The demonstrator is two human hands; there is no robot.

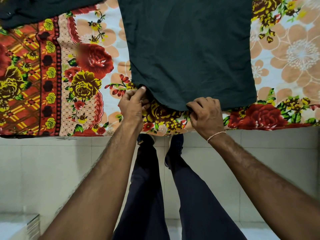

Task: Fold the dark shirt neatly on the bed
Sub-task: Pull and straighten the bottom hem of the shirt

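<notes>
stance: you're standing on the tiled floor (52, 170) at the bed's near edge, both arms reaching forward.
left hand (132, 105): fingers curled, thumb on top, pinching the near-left corner of the dark shirt's (190, 49) hem.
right hand (206, 113): knuckles up, fingers curled under the hem further right, gripping it. Thread band on that wrist.
hem: slightly bunched and arched between your two grips, lifted just off the floral bedsheet (86, 75). The near-right corner lies flat, beyond your right hand.
dark shirt: spread flat on the bed, mostly smooth, light creases, far end runs out of view at the top.
other dark garment (34, 11): lies at far left on the bedsheet, apart from the shirt; a button shows on it.
step (my read): early. You're tensioning or squaring the hem, or starting a bottom-up fold. No fold visible yet.
next move calls for: even grip on both sides, so shift your right hand toward the free corner; otherwise the fold skews. Keep the hem taut as you carry it.
</notes>
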